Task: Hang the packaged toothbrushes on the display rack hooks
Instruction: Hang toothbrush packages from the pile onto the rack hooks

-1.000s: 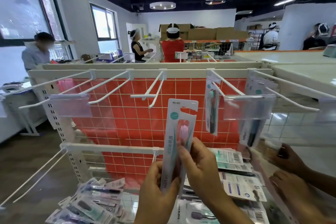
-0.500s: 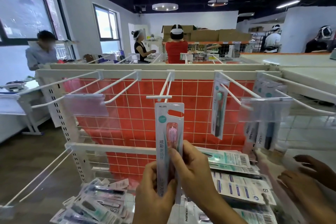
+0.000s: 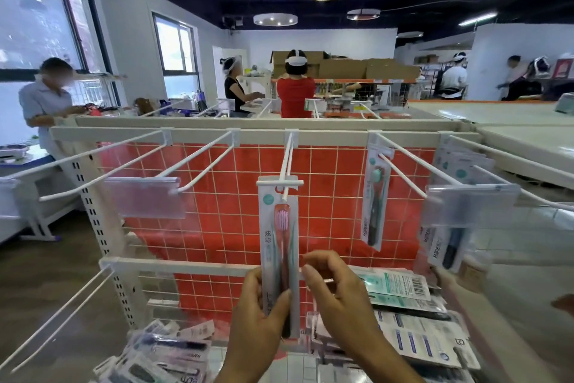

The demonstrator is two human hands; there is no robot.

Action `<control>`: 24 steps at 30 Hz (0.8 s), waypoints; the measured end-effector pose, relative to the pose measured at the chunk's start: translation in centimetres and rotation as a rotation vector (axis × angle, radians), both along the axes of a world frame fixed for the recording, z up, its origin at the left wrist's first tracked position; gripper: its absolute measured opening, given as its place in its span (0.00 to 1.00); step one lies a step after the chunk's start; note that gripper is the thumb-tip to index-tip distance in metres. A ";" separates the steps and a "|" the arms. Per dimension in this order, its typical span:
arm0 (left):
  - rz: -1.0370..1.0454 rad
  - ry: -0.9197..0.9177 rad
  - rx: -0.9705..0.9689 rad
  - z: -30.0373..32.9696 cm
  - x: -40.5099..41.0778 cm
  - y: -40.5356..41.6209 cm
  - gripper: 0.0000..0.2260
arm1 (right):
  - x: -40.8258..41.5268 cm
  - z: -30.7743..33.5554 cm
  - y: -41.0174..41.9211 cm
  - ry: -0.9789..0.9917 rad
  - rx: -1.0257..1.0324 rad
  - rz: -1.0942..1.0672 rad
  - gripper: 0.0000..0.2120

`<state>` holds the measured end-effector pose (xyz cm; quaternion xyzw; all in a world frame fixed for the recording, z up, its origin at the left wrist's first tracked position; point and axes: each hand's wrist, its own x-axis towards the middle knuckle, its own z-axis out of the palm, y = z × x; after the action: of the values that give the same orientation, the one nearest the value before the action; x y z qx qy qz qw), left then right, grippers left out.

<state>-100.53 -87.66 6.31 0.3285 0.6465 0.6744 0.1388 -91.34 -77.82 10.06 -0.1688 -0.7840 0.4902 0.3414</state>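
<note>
Head view shows the left hand (image 3: 257,314) pinching a white carded pink toothbrush pack (image 3: 279,255) at the centre white wire hook (image 3: 287,165), right hand (image 3: 335,289) loose beside it, several packs hung, loose packaged toothbrushes (image 3: 413,320) remaining below.

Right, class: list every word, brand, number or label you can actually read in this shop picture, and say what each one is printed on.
"炫彩": on the pink toothbrush pack held by the left hand, at the middle hook.
"Hüne…", sideways, partly legible: on the green toothbrush pack and the dark toothbrush pack.
Barcode digits on the teal pack: too small.
Price tag holders: no readable text.
Packs in the lower pile: blurred.
</note>
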 end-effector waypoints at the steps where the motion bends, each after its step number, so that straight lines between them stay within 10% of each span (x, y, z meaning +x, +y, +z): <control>1: -0.009 -0.012 -0.007 0.0 -0.5 0.4 0.11 | 0.2 -0.4 0.5 -0.016 -0.006 -0.028 0.03; 24: -0.009 0.065 -0.282 0.8 -11.0 12.7 0.10 | 3.8 -7.8 11.3 -0.485 0.093 -0.349 0.10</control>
<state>-111.54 -74.98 7.11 0.3303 0.7375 0.5653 0.1658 -87.51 -66.50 2.26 -0.3974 -0.8235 0.3329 0.2305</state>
